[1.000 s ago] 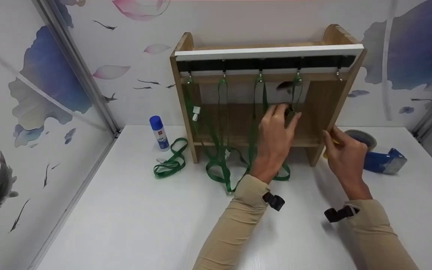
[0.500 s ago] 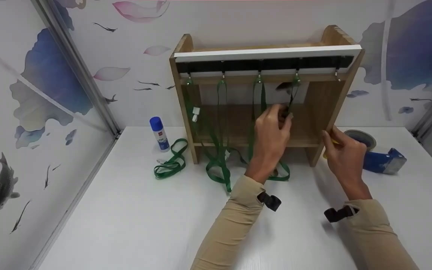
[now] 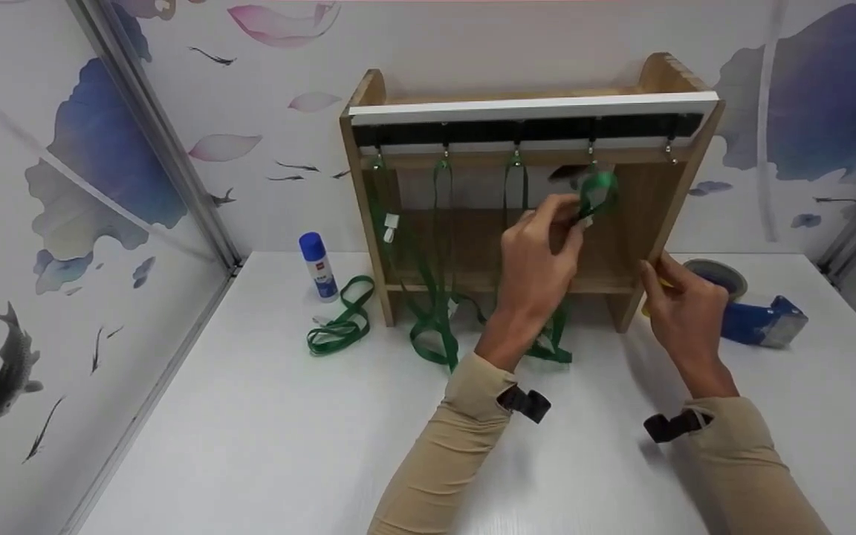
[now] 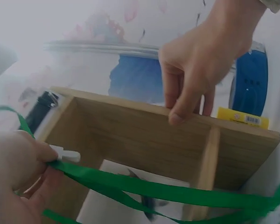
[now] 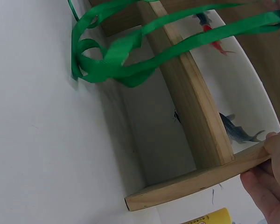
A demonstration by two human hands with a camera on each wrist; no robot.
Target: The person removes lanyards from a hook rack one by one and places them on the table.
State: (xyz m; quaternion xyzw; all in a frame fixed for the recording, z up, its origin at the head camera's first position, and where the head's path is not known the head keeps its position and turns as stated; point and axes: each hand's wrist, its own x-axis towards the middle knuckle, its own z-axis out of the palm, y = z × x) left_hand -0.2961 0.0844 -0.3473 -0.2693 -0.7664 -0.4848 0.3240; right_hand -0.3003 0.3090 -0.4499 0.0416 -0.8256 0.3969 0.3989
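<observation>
My left hand (image 3: 536, 267) pinches a green lanyard, whose loop (image 3: 600, 189) stands above the fingertips, just below the fourth hook (image 3: 591, 154). Beside those fingers sits a white plastic clip (image 4: 67, 154), and the strap (image 4: 163, 186) trails off rightward in the left wrist view. My right hand (image 3: 688, 308) grips the right side panel (image 5: 200, 184) of a wooden rack, thumb on one face and fingers on the other. Green lanyards (image 3: 441, 223) hang from the first three hooks along the rack's black strip (image 3: 480, 132); their lower ends lie on the table.
Left of the rack stands a glue stick (image 3: 318, 266) with a blue cap, near a coiled green lanyard (image 3: 340, 327). Behind my right hand are a roll of tape (image 3: 718, 275), a blue object (image 3: 762, 322) and a yellow item (image 4: 242, 117). A patterned wall (image 3: 517, 44) backs the table.
The lanyard's loop has come away from the fourth hook and now bends over above my left fingertips. My left forearm has shifted slightly left; my right hand keeps its grip on the panel.
</observation>
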